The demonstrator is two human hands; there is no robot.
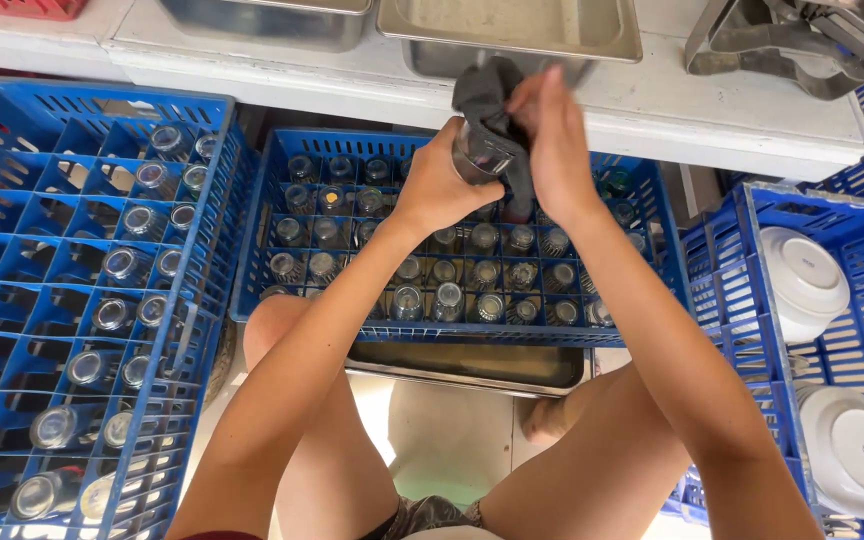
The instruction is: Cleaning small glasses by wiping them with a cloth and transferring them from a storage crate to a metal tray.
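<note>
My left hand (442,185) grips a clear drinking glass (482,152) from the left side. My right hand (552,140) presses a dark grey cloth (490,100) against and into the glass. Both hands are raised above a blue compartment crate (252,250) in front of me, which holds several upturned glasses in its cells. The glass's lower part is hidden by the cloth and my fingers.
A second blue crate (12,230) with several glasses stands at my left. At the right, a blue crate (752,250) holds white bowls (802,280). Metal trays (512,30) sit on a white counter behind. A steel tray (472,365) lies under the middle crate, above my knees.
</note>
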